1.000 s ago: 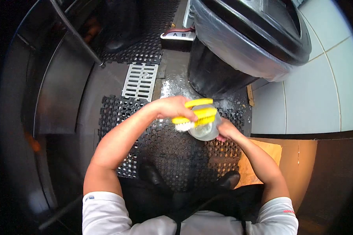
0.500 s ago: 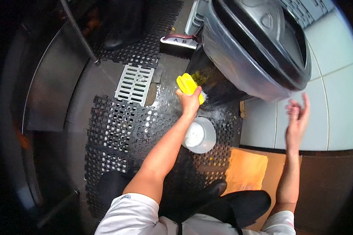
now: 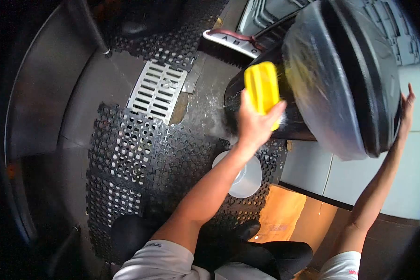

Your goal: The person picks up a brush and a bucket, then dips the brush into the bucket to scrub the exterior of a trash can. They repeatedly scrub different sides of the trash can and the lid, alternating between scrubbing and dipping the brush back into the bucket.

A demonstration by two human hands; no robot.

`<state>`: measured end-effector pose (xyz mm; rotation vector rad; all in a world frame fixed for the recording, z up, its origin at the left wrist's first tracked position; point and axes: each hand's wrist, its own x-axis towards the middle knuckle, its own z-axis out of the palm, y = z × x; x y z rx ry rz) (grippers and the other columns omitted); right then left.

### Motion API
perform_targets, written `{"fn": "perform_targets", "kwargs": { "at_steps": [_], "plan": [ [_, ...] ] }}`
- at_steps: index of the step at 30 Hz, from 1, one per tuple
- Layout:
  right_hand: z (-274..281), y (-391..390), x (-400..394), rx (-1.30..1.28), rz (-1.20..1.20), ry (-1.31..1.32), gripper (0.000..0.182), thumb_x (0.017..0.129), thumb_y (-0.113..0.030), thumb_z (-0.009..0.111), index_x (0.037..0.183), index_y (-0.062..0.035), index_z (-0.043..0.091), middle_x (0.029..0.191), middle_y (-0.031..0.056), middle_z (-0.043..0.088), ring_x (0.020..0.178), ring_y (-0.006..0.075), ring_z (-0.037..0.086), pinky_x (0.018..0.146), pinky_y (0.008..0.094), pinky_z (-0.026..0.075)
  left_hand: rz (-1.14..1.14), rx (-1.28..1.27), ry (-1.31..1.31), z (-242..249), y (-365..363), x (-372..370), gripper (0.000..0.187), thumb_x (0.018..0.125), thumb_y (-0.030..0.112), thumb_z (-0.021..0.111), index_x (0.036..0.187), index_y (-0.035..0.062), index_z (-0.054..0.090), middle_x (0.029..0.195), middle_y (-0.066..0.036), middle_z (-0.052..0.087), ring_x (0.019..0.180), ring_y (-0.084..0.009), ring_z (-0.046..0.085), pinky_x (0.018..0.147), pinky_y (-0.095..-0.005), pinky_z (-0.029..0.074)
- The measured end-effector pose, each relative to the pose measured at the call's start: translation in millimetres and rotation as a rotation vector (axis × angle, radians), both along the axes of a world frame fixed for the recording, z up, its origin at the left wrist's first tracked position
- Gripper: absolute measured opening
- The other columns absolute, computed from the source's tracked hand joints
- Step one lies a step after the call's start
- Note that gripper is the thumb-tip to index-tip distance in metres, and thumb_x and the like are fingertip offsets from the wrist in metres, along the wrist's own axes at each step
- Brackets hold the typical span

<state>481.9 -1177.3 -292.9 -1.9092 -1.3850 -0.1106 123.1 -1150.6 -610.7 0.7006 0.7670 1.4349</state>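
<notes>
A yellow scrub brush (image 3: pixel 262 88) with pale bristles is gripped in my left hand (image 3: pixel 254 126). It is up against the side of a black trash bin (image 3: pixel 235 98). Over the bin's rim hangs a clear plastic liner (image 3: pixel 315 81), below its black lid (image 3: pixel 357 70). My right hand (image 3: pixel 407 109) lies along the far right edge of the lid with its fingers stretched out. Under my left forearm stands a translucent plastic bucket (image 3: pixel 251 179), partly hidden by the arm.
A white floor drain grate (image 3: pixel 156 91) is set in wet dark tiles, with perforated rubber mats (image 3: pixel 126 149) around it. A broom head (image 3: pixel 231 42) lies behind the bin, near grey crates (image 3: pixel 266 18). Orange-topped cardboard (image 3: pixel 282 212) lies by the tiled wall (image 3: pixel 308 163).
My right hand has reached out to the lid's edge. The bin leans more to its side, and my left hand has moved the brush right and up along it.
</notes>
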Motion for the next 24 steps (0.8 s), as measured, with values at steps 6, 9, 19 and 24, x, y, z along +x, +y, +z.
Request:
{"fn": "perform_targets", "kwargs": {
  "at_steps": [6,9,19,24],
  "plan": [
    [-9,-4,-66,-0.029,-0.077,0.046,0.085,0.094,-0.072,0.032,0.154,-0.0114,0.023,0.142,0.0274,0.045,0.133,0.0308,0.044,0.113,0.0399,0.028,-0.112,-0.262,0.177,-92,46,-9,0.048,0.076,0.015,0.08,0.112,0.0004,0.052,0.093,-0.012,0.068,0.081,-0.0225,0.068,0.073,-0.0349,0.056],
    [-3,-4,-53,-0.028,-0.068,0.192,0.081,0.096,-0.069,0.031,0.154,-0.0124,0.026,0.139,0.0247,0.049,0.128,0.029,0.049,0.109,0.039,0.035,-0.135,-0.34,0.061,-148,36,0,0.051,0.074,0.013,0.082,0.113,0.0005,0.053,0.105,-0.014,0.069,0.091,-0.0216,0.069,0.08,-0.0351,0.057],
    [-17,-1,-96,0.016,-0.093,0.195,0.074,0.099,-0.063,0.03,0.15,-0.0103,0.032,0.146,0.0162,0.043,0.13,0.026,0.048,0.108,0.0384,0.04,-0.245,-0.231,-0.029,-105,86,-7,0.051,0.071,0.019,0.082,0.109,-0.0015,0.055,0.093,-0.014,0.07,0.083,-0.0243,0.07,0.071,-0.0374,0.056],
    [-18,-1,-99,0.077,-0.116,0.276,0.072,0.099,-0.063,0.03,0.15,-0.0112,0.033,0.145,0.0144,0.045,0.127,0.0259,0.05,0.106,0.0373,0.042,-0.275,-0.245,0.244,-160,87,-12,0.059,0.067,0.012,0.084,0.117,-0.0013,0.056,0.105,-0.014,0.069,0.092,-0.0227,0.069,0.081,-0.0357,0.055]
  ]
}}
